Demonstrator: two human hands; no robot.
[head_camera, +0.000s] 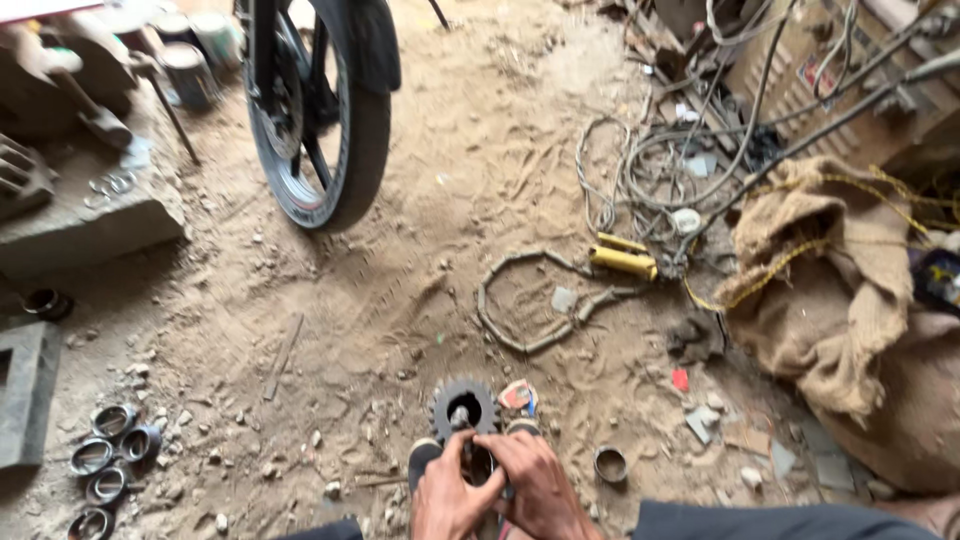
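Both hands low in frame: my left hand (447, 492) and right hand (538, 483) are closed together around a dark part just below the toothed gear (465, 405), which stands on the sandy floor (400, 290). Small metal cup (610, 465) sits just right, contents unclear. Bearing rings (108, 462) cluster far left. Open sand ahead, up to the motorcycle wheel (318, 120); burlap sacks (850, 300) crowd the right.
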